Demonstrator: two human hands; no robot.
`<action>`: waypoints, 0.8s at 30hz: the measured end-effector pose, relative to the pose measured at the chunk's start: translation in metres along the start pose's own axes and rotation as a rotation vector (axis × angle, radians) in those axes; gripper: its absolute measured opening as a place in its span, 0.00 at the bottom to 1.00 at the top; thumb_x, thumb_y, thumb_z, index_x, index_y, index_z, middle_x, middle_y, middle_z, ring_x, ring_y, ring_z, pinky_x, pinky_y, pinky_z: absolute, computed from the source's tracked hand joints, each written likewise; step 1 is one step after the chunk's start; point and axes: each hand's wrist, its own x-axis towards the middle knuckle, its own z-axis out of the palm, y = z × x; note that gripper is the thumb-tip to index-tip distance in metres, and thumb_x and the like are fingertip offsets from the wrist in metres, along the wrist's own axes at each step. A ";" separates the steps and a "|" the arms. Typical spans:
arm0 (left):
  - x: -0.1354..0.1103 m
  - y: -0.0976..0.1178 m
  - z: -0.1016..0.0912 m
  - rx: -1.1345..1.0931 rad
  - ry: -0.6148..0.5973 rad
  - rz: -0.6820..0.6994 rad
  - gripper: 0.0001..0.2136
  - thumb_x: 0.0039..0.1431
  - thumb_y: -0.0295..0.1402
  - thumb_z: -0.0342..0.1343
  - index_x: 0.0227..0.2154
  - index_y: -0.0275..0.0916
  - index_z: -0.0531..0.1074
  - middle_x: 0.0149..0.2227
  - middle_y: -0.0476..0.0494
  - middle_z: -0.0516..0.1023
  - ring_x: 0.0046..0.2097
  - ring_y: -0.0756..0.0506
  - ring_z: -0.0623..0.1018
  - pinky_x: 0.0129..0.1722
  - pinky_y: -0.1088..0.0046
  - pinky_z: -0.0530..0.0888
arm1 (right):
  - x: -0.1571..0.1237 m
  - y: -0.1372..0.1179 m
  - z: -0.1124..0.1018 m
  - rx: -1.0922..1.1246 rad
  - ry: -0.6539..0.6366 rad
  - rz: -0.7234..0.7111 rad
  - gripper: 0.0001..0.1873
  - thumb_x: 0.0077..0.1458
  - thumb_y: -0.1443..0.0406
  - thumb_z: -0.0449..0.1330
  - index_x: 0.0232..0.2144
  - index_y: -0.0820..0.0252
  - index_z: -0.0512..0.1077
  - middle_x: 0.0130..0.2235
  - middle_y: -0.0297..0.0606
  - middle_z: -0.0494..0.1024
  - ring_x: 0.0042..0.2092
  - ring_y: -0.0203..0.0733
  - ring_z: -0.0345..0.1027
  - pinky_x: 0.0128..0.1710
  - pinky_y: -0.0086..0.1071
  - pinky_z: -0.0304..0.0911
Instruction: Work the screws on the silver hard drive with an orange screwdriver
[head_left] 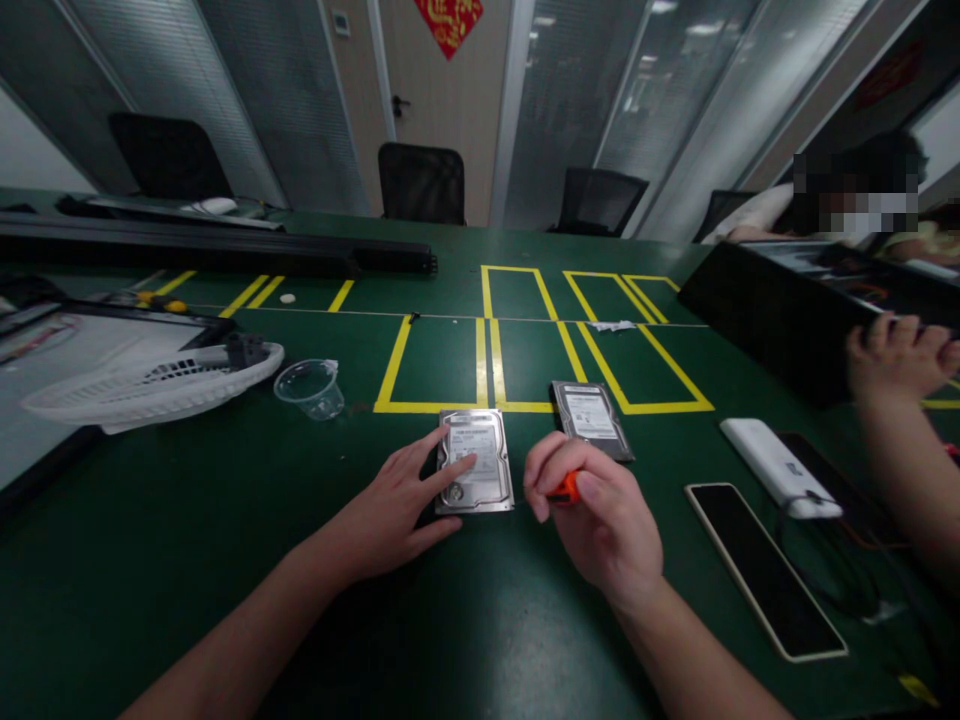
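A silver hard drive (pixel 480 470) lies flat on the green table (pixel 187 560) in front of me. My left hand (pixel 397 505) rests on its left edge with fingers spread, the forefinger lying on the drive's label. My right hand (pixel 592 515) is closed around a small orange-handled tool (pixel 564 489), probably a screwdriver, held just right of the drive; its tip is hidden. A second hard drive (pixel 591 417) lies a little farther back and to the right.
A clear plastic cup (pixel 310 387) and a white basket (pixel 154 387) are at the left. A white power bank (pixel 780 467) and a phone (pixel 761 567) lie at the right. Another person's hand (pixel 896 355) rests by a dark box (pixel 780 315). Yellow tape rectangles (pixel 442 365) mark the table.
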 end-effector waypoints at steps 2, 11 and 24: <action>0.000 -0.001 0.000 -0.001 0.004 0.004 0.42 0.74 0.42 0.67 0.82 0.64 0.51 0.85 0.42 0.35 0.81 0.22 0.54 0.75 0.34 0.63 | 0.000 0.002 0.000 -0.003 0.023 -0.005 0.13 0.73 0.57 0.64 0.38 0.57 0.83 0.38 0.41 0.78 0.34 0.45 0.69 0.36 0.39 0.62; 0.000 0.000 0.000 -0.009 -0.003 -0.011 0.42 0.73 0.41 0.68 0.82 0.63 0.51 0.85 0.42 0.35 0.81 0.22 0.53 0.75 0.34 0.62 | -0.002 0.007 0.000 0.109 0.038 0.036 0.08 0.70 0.61 0.69 0.40 0.54 0.74 0.40 0.35 0.80 0.28 0.36 0.68 0.28 0.32 0.57; 0.000 0.001 0.000 -0.001 -0.005 -0.013 0.42 0.74 0.42 0.68 0.82 0.65 0.50 0.86 0.45 0.33 0.81 0.22 0.54 0.75 0.33 0.63 | 0.001 0.001 0.001 0.051 0.015 -0.009 0.21 0.74 0.57 0.57 0.38 0.59 0.86 0.39 0.42 0.78 0.28 0.40 0.64 0.32 0.39 0.57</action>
